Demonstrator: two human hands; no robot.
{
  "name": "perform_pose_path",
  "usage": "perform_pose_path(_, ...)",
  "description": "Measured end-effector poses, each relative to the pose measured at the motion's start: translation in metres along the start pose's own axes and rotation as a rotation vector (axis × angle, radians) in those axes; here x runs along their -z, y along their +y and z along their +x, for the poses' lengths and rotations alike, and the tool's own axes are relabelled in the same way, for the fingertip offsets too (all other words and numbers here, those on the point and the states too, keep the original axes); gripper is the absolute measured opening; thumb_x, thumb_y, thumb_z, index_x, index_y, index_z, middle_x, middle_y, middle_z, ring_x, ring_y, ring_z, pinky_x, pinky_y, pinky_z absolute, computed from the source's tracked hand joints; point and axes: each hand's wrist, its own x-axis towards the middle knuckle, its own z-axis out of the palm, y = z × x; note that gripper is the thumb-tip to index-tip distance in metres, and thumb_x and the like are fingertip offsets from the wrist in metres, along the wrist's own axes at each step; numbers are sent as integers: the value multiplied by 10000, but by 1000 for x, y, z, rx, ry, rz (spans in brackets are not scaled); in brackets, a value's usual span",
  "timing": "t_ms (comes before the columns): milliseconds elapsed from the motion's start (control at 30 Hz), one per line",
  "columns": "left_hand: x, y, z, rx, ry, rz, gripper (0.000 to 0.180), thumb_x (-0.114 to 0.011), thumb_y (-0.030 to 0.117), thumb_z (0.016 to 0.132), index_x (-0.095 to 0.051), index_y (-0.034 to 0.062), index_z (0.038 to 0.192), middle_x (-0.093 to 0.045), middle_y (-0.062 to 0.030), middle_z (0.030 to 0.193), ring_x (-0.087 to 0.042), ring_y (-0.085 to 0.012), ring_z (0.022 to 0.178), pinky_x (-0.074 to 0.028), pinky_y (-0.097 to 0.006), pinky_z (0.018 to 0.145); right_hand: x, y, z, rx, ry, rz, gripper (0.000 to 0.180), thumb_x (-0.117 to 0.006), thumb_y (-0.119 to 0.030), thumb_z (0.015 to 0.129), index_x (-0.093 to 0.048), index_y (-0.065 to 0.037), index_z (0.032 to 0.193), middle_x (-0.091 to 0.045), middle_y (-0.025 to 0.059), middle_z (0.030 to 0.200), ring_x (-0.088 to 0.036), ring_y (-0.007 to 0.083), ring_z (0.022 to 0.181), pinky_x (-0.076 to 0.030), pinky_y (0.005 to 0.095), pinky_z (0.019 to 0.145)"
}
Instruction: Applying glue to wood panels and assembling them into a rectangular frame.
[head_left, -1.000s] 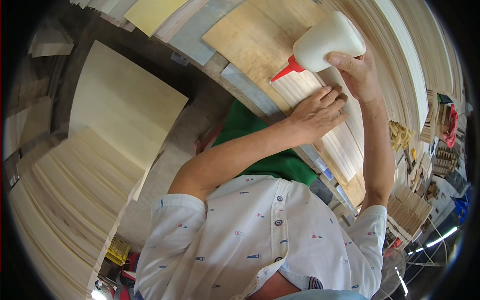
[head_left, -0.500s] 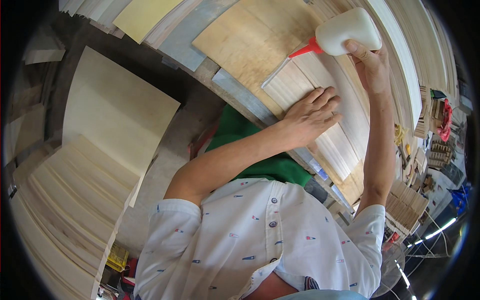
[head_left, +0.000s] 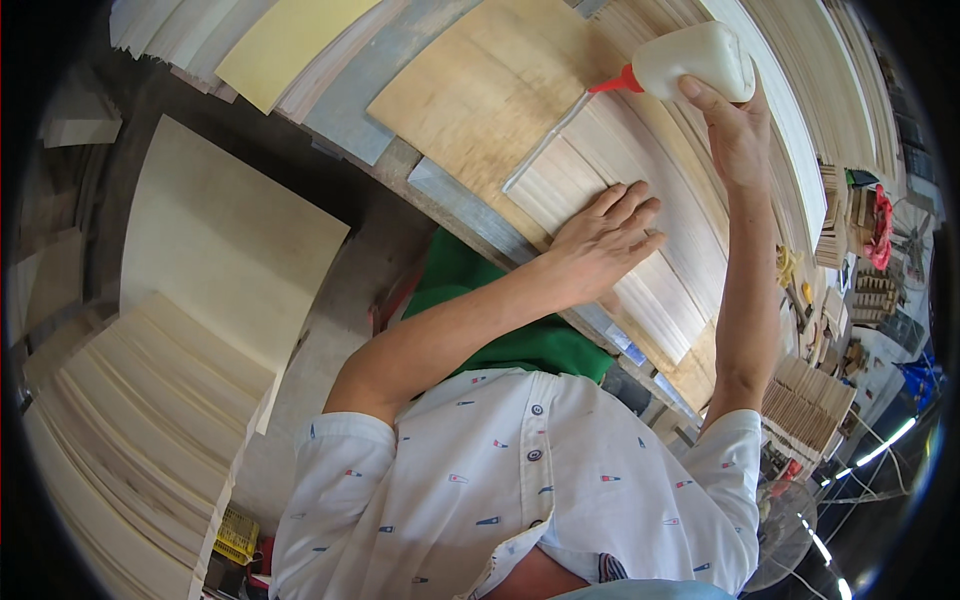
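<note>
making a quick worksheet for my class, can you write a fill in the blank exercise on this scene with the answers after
1. The right hand holds the bottle with its nozzle pointing toward the picture's ____ side.
2. The nozzle is coloured ____.
3. The left hand rests on the wood with its palm facing ____.
4. The cloth just above the shirt in the picture is coloured ____.

Missing words: left; red; down; green.
</note>
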Motion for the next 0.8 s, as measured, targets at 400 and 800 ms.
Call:
perform_pose_path(400, 3, 3, 1, -8, -75, 11, 927, -791, 501, 540, -444, 125, 1313, -373, -125, 1390, -225, -327, 1352, -174, -439, 1118, -6, -22, -34, 60, 271, -270, 573, -774, -138, 745, -472, 15, 1206, -603, 100, 1083, -581, 175, 1009, -471, 307, 885)
perform_pose_path(800, 6, 3, 14, -32, -116, -71, 981, -801, 482, 532, -418, 124, 1360, -315, -172, 1436, -209, -358, 1366, -177, -488, 1102, 111, -14, -242, -114, 898, 700, 515, -560, -353, 913, -400, -27, 1279, -555, 181, 1169, -586, 372, 1042, -511, 519, 855)
